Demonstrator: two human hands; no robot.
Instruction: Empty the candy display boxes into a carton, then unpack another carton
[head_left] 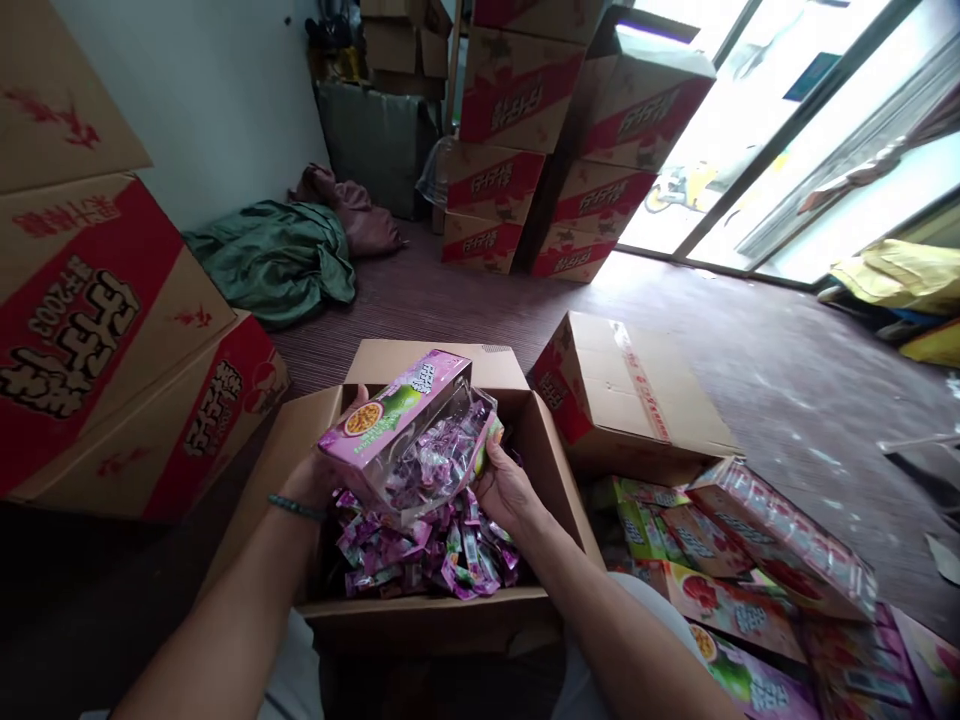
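A pink-purple candy box [401, 405] with a passion fruit picture and a clear window is tilted between my two hands. Purple-wrapped candies show inside it. My left hand [321, 468], with a beaded bracelet at the wrist, grips its left end; some of those fingers are hidden behind the box. My right hand [507, 488] is closed on the box's right end, thumb up at the clear edge. Below it stands an open cardboard carton [427, 612], flaps spread, between my knees. Loose wrapped candies [469, 560] fill the part of the carton that I can see.
A taped carton [637, 385] stands right of the open one. Several flat candy boxes [739, 610] lie at my right knee. Big red-printed cartons [82, 320] rise on my left, and more stacks [517, 110] stand ahead. Green cloth [277, 260] lies on the floor by the wall.
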